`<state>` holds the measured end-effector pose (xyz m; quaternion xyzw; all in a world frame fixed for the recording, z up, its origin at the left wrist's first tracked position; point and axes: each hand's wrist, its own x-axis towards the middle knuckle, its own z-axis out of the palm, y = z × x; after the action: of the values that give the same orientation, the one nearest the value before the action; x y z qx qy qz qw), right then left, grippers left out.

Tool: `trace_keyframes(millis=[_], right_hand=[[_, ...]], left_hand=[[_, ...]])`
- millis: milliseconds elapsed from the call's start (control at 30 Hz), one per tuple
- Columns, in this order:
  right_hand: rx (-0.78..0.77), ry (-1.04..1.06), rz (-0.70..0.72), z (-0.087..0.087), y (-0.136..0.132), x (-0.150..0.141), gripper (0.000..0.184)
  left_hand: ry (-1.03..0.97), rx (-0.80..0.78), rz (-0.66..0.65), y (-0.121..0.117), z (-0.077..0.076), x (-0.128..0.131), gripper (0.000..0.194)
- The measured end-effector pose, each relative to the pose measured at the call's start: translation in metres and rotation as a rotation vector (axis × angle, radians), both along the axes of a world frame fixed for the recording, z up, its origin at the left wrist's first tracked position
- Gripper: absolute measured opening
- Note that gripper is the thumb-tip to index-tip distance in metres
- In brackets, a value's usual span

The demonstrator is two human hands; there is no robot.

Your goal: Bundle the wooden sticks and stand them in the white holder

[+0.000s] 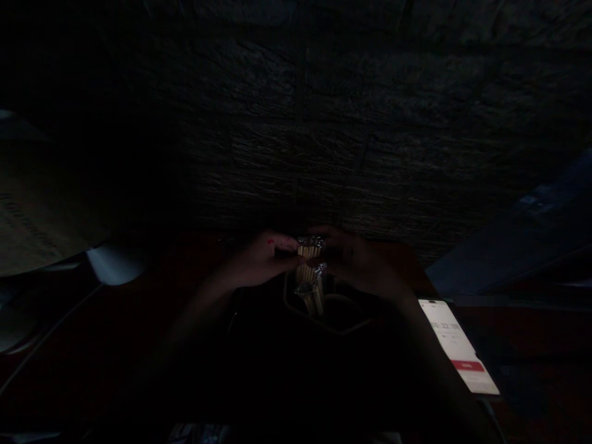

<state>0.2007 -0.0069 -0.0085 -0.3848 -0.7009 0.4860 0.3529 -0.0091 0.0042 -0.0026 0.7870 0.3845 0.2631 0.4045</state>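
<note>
Two bare hands meet near the middle of a very dark scene, holding a bundle of thin, pale sticks (309,252) between them. Left hand (261,259) grips it from the left with its fingertips and has a small red mark near the thumb and forefinger; right hand (354,259) steadies it from the right, its fingers dim and partly blurred.

Most of the readable writing is on a lit phone (457,346), lying at the lower right. Its white screen carries a line of large timer-style digits; the middle pair looks like 22, and the rest is too blurred to be sure. Lower down is a red button with a pale word, too small to read. On the far left, a brown sack (41,216) bears dark, slanted lettering, too faint to make out.

The sticks stand side by side in a row, cream-coloured, with crinkled, shiny silver foil along the upper edge. Just below the hands are more pale sticks (315,300), tilted, with foil at their top, inside the thin outline of a dark container (343,333). Behind rises a rough stone-textured wall (296,145).
</note>
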Motion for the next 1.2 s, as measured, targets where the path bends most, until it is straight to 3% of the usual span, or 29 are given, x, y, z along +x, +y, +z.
trace_keyframes(millis=[600, 833, 1200], right_hand=[[-0.069, 0.046, 0.014, 0.0003, -0.0011, -0.0005, 0.051], [-0.031, 0.050, 0.028, -0.0014, -0.0005, 0.0014, 0.054], [-0.088, 0.066, 0.021, 0.0051, -0.0048, 0.0033, 0.059]], left_hand=[[-0.008, -0.007, -0.026, -0.0001, 0.0003, 0.0008, 0.021], [-0.051, -0.054, -0.041, -0.0010, 0.0007, 0.0013, 0.024], [-0.031, 0.000, 0.057, -0.0008, 0.0059, -0.0075, 0.027]])
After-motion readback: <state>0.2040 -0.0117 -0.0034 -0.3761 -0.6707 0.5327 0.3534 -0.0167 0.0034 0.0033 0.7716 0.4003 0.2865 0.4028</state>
